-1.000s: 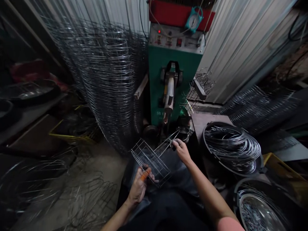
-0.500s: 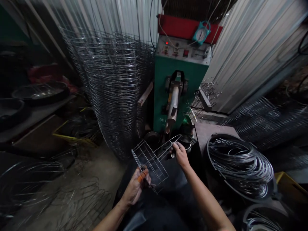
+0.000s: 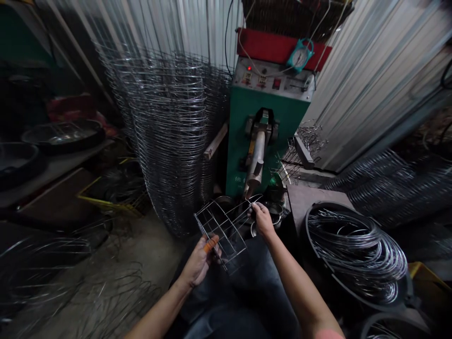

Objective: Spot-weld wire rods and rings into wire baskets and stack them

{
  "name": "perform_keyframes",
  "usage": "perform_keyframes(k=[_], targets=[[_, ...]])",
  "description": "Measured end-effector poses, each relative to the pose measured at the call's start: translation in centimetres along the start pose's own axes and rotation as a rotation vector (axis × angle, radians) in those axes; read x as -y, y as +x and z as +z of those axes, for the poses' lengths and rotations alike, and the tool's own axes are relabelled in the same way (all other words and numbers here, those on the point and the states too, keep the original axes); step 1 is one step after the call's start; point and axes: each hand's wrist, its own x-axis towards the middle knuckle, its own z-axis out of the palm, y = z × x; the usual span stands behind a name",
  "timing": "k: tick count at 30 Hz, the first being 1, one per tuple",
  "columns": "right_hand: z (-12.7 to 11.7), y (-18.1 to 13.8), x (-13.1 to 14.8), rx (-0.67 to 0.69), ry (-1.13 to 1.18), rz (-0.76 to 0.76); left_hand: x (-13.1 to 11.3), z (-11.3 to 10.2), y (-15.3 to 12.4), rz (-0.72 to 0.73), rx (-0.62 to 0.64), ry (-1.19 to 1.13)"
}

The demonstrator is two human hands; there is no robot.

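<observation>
Both hands hold a small wire rack (image 3: 229,221) above the lap, tilted, with its far right end close under the tip of a metal electrode arm (image 3: 254,165). My left hand (image 3: 200,263) is closed on the rack's near left edge; an orange wrap covers one digit. Pinched at the right end of the rack, my right hand (image 3: 261,219) has its fingers closed on the wire. Whether it also holds a separate piece there is too small to tell. The arm projects from a green machine (image 3: 236,136) with a red light and a dial gauge (image 3: 299,55).
Tall stacks of wire rings (image 3: 169,132) stand left of the machine. At right, a black tub (image 3: 307,235) holds many bent wires. More wire frames (image 3: 293,160) lie beside the machine. A yellow crate (image 3: 92,197) and loose wires (image 3: 116,296) are on the floor at left.
The rack has shifted slightly up toward the electrode tip, its right end now just beneath it. Both hands keep their hold. The camera view has tilted a little.
</observation>
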Motion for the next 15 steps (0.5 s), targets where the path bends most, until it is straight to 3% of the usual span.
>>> perform_keyframes(k=[7, 15], targets=[[-0.6, 0.4, 0.3, 0.009, 0.002, 0.086, -0.6, 0.2, 0.1, -0.009, 0.002, 0.010], [-2.9, -8.4, -1.0, 0.333, -0.406, 0.066, 0.5, 0.7, -0.3, 0.100, -0.059, -0.004]])
